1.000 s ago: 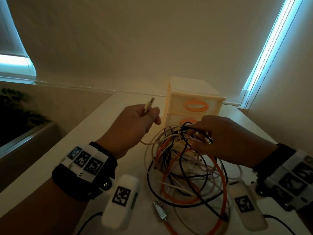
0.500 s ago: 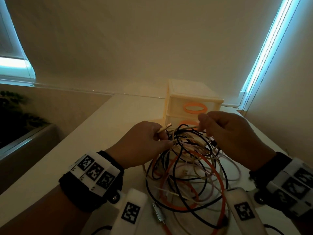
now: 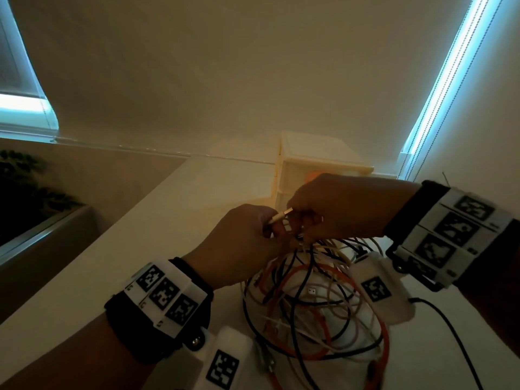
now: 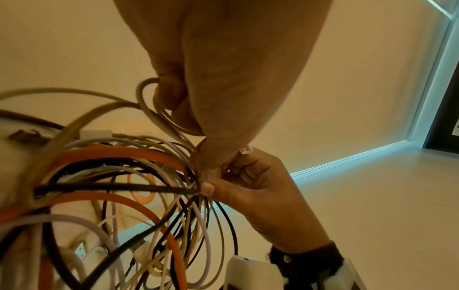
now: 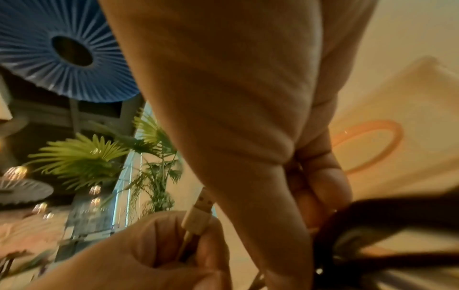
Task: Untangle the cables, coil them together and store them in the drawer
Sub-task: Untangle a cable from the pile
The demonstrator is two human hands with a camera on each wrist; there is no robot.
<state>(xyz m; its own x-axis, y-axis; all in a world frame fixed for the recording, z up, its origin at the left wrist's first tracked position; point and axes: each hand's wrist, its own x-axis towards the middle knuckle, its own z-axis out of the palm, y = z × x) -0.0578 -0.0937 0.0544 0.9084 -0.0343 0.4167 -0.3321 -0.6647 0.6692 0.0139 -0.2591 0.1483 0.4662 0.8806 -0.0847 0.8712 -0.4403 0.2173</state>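
I was working in a room that looked like an office or a lobby. A white table (image 3: 92, 266) stood by a plain wall with window blinds (image 3: 439, 80). A little plastic drawer box (image 3: 318, 156) sat on it. Behind a glass wall I saw green palm plants (image 5: 82, 157) and small lamps (image 5: 15, 172).
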